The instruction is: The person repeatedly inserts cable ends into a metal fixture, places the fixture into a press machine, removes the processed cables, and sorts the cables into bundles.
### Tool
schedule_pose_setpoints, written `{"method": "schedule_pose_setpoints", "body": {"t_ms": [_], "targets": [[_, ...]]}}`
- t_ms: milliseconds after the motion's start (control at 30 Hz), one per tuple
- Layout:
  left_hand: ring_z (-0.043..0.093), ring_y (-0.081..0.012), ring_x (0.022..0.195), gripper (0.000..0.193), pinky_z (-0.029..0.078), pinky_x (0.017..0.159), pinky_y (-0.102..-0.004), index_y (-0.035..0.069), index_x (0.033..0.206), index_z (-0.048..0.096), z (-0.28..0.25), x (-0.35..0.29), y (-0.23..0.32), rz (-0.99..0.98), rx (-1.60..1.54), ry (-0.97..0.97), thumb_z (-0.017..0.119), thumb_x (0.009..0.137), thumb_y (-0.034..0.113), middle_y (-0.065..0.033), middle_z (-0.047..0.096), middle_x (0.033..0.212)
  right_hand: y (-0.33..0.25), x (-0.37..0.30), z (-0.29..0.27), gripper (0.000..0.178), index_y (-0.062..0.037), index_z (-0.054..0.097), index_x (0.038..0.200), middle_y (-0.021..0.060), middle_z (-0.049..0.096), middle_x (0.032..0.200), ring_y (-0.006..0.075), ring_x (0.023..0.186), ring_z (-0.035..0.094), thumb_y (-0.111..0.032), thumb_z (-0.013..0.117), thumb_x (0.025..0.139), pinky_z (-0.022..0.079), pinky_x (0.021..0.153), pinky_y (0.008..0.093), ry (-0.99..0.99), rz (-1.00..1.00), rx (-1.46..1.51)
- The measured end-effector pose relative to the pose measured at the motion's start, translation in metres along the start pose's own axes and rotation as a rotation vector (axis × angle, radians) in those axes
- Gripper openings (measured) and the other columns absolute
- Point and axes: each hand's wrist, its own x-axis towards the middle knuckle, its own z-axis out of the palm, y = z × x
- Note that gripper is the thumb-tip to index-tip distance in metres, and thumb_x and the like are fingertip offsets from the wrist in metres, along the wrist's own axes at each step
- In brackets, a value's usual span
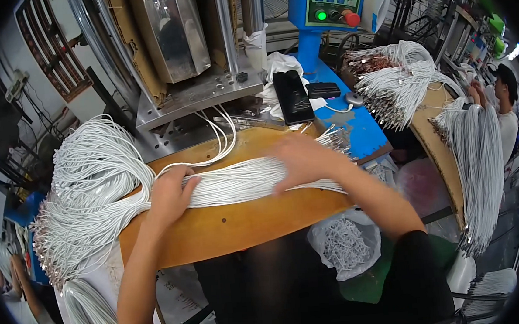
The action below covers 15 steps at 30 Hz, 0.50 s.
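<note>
A thick bundle of white cables (237, 182) lies across a brown work board (228, 231) in front of me. My left hand (173, 194) is closed over the bundle's left part, its thumb along the upper side. Across the right part of the bundle spreads my right hand (311, 161), thumb and fingers apart; its fingertips are blurred. Metal-tipped cable ends (336, 141) stick out beyond that hand. Past my left hand, the cables run into a large coiled heap of white cables (95, 166). A few loose cables (231, 134) loop up toward the machine.
A press-like machine with a metal plate (200, 99) stands behind the board. Right of it are a blue control box (335, 0), a black phone (293, 98) and a blue table (354, 127). More cable bundles (393, 84) lie at right. Below hangs a bag of small white pieces (345, 243).
</note>
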Motion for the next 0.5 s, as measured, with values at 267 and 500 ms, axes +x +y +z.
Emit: {"method": "schedule_pose_setpoints", "body": {"t_ms": [267,500], "targets": [[0.062,-0.037,0.078,0.023,0.047,0.071,-0.0399,0.0,0.088,0.063,-0.014,0.019,-0.03,-0.287,-0.604,-0.229,0.06,0.09,0.022,-0.0175,0.067,0.086,-0.047,0.075,0.042,0.028,-0.0009,0.063,0.088,0.0209,0.066,0.083,0.0396,0.082,0.064,-0.027,0.056,0.083,0.05,0.073,0.0488,0.337,-0.005,0.136],[0.057,-0.0144,0.075,0.022,0.045,0.069,-0.0301,-0.002,0.086,0.063,0.01,0.011,-0.014,0.105,-0.156,-0.038,0.06,0.091,0.019,-0.0063,0.064,0.078,0.071,-0.031,0.001,0.018,-0.0036,0.065,0.093,0.0196,0.067,0.087,0.0387,0.089,0.064,-0.012,0.057,0.08,0.048,0.082,0.0485,0.246,0.409,-0.171]]}}
